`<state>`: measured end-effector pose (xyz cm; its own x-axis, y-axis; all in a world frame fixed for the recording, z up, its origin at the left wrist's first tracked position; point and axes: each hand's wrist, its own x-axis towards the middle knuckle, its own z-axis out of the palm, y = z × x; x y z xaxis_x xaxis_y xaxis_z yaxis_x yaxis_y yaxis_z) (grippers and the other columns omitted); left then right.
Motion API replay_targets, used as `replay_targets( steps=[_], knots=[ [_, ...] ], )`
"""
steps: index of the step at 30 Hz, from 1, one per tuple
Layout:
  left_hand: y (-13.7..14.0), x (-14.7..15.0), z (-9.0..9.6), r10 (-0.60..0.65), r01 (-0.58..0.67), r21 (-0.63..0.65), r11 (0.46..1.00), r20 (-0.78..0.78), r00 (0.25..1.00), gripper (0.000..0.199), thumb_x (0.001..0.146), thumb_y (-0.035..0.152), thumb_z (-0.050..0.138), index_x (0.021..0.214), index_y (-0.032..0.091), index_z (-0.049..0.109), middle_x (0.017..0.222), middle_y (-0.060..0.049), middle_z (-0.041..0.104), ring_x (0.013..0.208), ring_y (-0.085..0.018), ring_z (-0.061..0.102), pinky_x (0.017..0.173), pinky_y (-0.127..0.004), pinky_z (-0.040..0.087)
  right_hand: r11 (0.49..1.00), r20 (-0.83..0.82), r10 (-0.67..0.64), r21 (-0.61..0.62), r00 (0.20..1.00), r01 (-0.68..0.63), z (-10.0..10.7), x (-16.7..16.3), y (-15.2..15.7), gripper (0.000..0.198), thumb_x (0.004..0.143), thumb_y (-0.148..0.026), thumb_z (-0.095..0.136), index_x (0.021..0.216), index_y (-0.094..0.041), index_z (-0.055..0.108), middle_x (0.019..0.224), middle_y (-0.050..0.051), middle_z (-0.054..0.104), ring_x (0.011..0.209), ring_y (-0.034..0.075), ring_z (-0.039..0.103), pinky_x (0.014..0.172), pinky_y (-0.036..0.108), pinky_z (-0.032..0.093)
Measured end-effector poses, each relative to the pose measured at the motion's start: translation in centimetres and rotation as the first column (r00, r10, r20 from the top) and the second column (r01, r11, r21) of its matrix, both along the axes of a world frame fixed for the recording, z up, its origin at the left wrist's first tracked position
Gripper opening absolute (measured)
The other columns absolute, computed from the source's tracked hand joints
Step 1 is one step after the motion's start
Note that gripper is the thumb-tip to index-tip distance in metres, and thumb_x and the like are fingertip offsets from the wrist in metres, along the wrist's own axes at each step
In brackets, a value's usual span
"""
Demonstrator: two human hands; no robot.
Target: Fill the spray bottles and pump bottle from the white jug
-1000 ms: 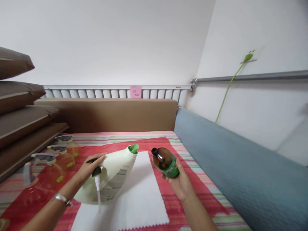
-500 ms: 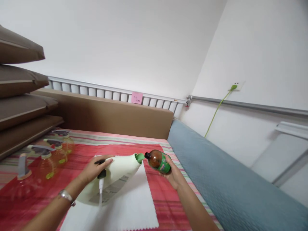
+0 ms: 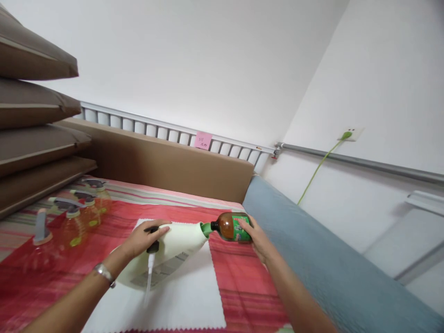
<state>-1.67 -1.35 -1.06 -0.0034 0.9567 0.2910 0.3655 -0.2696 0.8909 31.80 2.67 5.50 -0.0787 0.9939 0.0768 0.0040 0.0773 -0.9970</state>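
Bottle point(image 3: 227, 226) closer to jug point(image 3: 178, 238), near white cloth's edge point(image 3: 217, 286)

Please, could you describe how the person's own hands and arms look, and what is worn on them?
The left hand and right hand are ungloved, and no sleeves show on the forearms. A shiny silver-coloured band circles the left wrist; I cannot tell whether it is a bracelet or watch.

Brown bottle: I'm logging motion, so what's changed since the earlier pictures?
The right hand brought the brown bottle left, tipping it nearer level; its neck is now at the green spout of the pale jug. The left hand still holds jug and black pump.
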Motion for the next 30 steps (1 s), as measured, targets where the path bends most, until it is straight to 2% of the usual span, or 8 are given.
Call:
replay_targets(
  steps=[8, 12, 16, 22, 27, 30],
  knots=[
    [0.0, 0.3, 0.0, -0.002, 0.002, 0.006, 1.000, -0.029, 1.000, 0.039, 0.069, 0.051, 0.062, 0.095, 0.023, 0.071, 0.107, -0.007, 0.068, 0.106, -0.027, 0.057, 0.097, -0.036, 0.039, 0.996, 0.189, -0.059, 0.076, 0.980, 0.045, 1.6, -0.1, 0.1, 0.054, 0.063, -0.042, 0.070, 0.112, -0.026, 0.055, 0.096, 0.002, 0.064, 0.077, 0.021, 0.062, 0.048, 0.025, 0.049],
    [0.1, 0.3, 0.0, -0.001, 0.001, 0.001, 1.000, 0.003, 1.000, 0.040, 0.067, 0.051, 0.064, 0.094, 0.022, 0.071, 0.106, -0.007, 0.068, 0.106, -0.027, 0.057, 0.097, -0.037, 0.038, 0.993, 0.244, -0.059, 0.118, 0.968, 0.030, 1.8, 0.0, 0.5, 0.053, 0.062, -0.040, 0.071, 0.110, -0.026, 0.055, 0.099, 0.003, 0.063, 0.085, 0.023, 0.061, 0.056, 0.028, 0.052],
    [0.2, 0.2, -0.2, -0.001, 0.002, 0.016, 1.000, -0.006, 1.000, 0.039, 0.067, 0.050, 0.064, 0.094, 0.023, 0.071, 0.107, -0.007, 0.068, 0.105, -0.028, 0.057, 0.097, -0.038, 0.038, 0.990, 0.305, -0.039, 0.139, 0.952, -0.004, 1.9, 0.3, 1.2, 0.056, 0.060, -0.040, 0.072, 0.112, -0.027, 0.054, 0.099, 0.002, 0.063, 0.084, 0.024, 0.061, 0.060, 0.032, 0.052],
    [0.2, 0.3, -0.2, 0.024, -0.024, 0.011, 1.000, 0.013, 1.000, 0.039, 0.064, 0.052, 0.065, 0.089, 0.023, 0.072, 0.102, -0.007, 0.070, 0.103, -0.028, 0.059, 0.095, -0.037, 0.040, 0.982, 0.379, -0.036, 0.186, 0.925, -0.038, 2.4, 0.2, 1.7, 0.062, 0.056, -0.040, 0.075, 0.114, -0.028, 0.054, 0.106, 0.004, 0.061, 0.097, 0.026, 0.057, 0.080, 0.037, 0.048],
    [-0.1, 0.4, 0.0, 0.019, -0.019, 0.000, 1.000, -0.011, 1.000, 0.039, 0.067, 0.051, 0.063, 0.093, 0.024, 0.071, 0.105, -0.007, 0.068, 0.104, -0.028, 0.058, 0.096, -0.038, 0.039, 0.972, 0.487, -0.066, 0.228, 0.871, -0.054, 3.6, -0.6, 1.5, 0.072, 0.053, -0.043, 0.077, 0.118, -0.027, 0.051, 0.109, 0.006, 0.059, 0.105, 0.028, 0.053, 0.091, 0.043, 0.040],
    [-0.2, 0.5, 0.1, 0.009, -0.009, -0.007, 1.000, 0.003, 1.000, 0.040, 0.067, 0.052, 0.063, 0.093, 0.024, 0.071, 0.105, -0.006, 0.068, 0.104, -0.028, 0.057, 0.096, -0.038, 0.039, 0.952, 0.624, -0.113, 0.290, 0.773, -0.096, 4.3, -1.2, 1.4, 0.075, 0.055, -0.047, 0.074, 0.122, -0.025, 0.050, 0.112, 0.007, 0.057, 0.108, 0.029, 0.051, 0.094, 0.044, 0.036]
  ],
)
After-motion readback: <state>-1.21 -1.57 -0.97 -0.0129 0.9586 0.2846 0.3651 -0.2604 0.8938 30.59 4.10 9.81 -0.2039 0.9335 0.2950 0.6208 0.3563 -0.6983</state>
